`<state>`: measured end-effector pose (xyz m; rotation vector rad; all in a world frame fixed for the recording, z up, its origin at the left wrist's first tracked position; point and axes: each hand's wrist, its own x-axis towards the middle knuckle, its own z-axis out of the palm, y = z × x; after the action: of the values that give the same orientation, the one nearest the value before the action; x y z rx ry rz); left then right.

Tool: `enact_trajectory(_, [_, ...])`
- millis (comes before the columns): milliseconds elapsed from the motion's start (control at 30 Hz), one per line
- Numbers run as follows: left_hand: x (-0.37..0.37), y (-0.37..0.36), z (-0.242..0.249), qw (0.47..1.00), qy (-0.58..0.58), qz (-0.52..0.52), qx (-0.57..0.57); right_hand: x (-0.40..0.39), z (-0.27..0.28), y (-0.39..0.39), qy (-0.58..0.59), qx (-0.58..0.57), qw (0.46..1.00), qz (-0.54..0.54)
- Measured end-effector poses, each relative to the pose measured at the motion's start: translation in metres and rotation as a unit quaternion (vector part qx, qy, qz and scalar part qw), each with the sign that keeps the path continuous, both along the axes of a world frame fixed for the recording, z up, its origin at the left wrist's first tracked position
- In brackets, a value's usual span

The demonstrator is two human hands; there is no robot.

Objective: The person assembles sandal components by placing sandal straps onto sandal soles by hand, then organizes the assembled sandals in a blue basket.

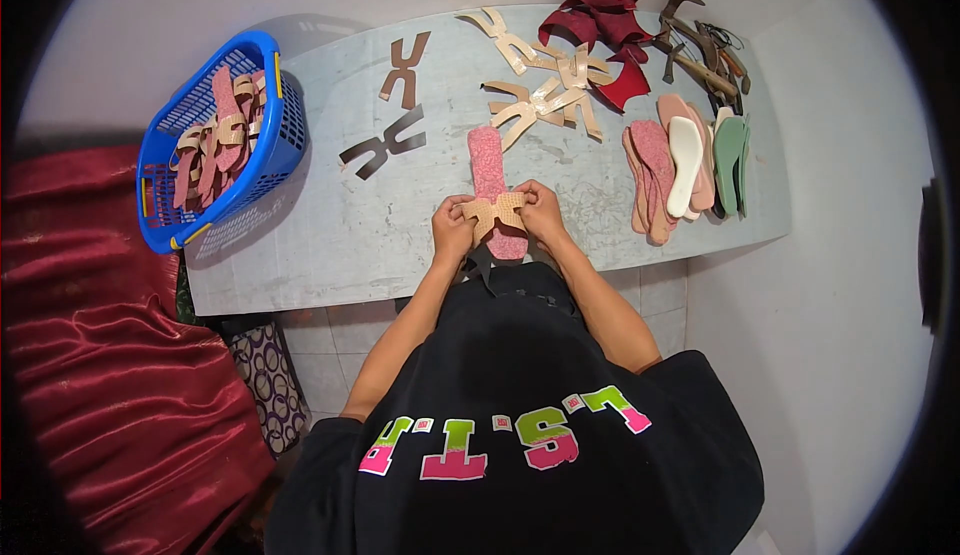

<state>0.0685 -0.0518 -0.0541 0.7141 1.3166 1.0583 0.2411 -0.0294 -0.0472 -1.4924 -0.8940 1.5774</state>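
Note:
A pink speckled sandal sole (488, 160) lies lengthwise at the front of the table, its near end close to my body. Across its middle sits a tan sandal strap (495, 213) with a woven-looking texture. My left hand (453, 227) pinches the strap's left end between thumb and fingers. On the other side, my right hand (541, 210) has its fingers closed on the right end. The sole shows above and below the strap.
A blue basket (290, 105) holds strapped sandals at left. Dark strap pieces (385, 145), cream straps (545, 100), maroon scraps (600, 23), hammers (705, 73) and stacked soles (655, 170) lie on the table (330, 245).

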Motion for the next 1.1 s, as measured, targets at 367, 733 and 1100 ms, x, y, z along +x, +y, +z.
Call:
enact_trajectory(367, [-0.019, 0.001, 0.023, 0.94, -0.313, -0.005, -0.136, 0.012, -0.013, 0.005, 0.18, -0.076, 0.971, -0.136])
enact_trajectory(733, [-0.014, -0.002, 0.012, 0.951, -0.292, -0.098, -0.044, 0.011, -0.015, 0.004, 0.193, -0.076, 0.967, -0.149])
enact_trajectory(1100, [-0.016, -0.001, 0.016, 0.958, -0.261, -0.081, -0.087, 0.008, -0.006, 0.001, 0.153, -0.052, 0.978, -0.131])
